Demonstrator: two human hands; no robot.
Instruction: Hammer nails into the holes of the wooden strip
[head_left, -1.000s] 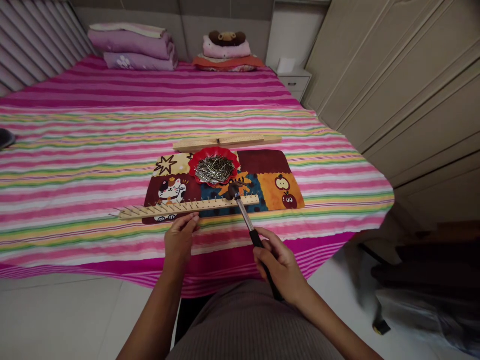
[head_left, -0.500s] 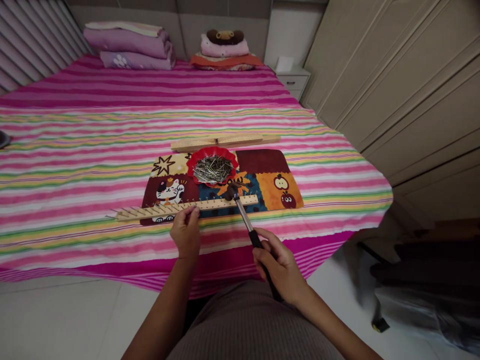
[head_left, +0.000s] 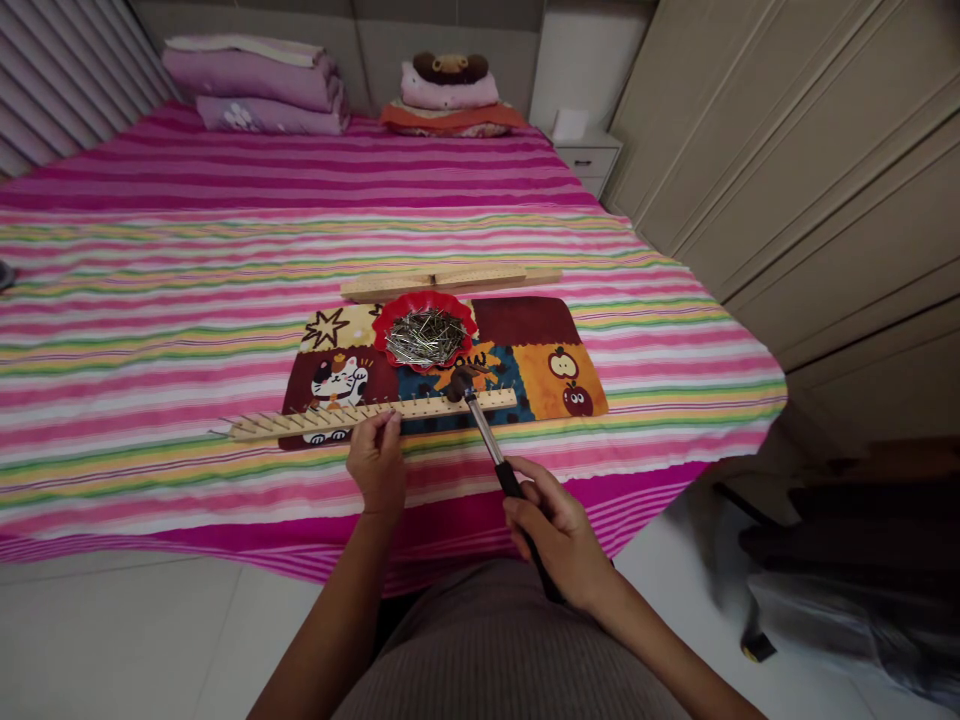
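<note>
A long wooden strip [head_left: 420, 408] with many nails standing in it lies across the near edge of a patterned mat [head_left: 566, 350]. At the strip's near side, my left hand [head_left: 377, 455] is closed with thumb and finger pinched together; whether anything small is between them I cannot make out. My right hand [head_left: 559, 525] is wrapped round the black handle of a hammer [head_left: 486, 430], its dark head over the strip, right of my left hand. Behind the strip, a red scalloped bowl [head_left: 381, 340] holds a heap of loose nails [head_left: 426, 337].
More wooden strips [head_left: 450, 283] lie behind the bowl. Everything rests on a bed with a striped cover [head_left: 187, 300]. Folded purple bedding [head_left: 255, 85] and a stack of pillows [head_left: 450, 95] are at the far end. A wardrobe [head_left: 787, 200] stands to the right.
My left hand has shifted slightly to the right along the strip. The hammer head has moved very slightly left; my right hand keeps its hold on the handle.
</note>
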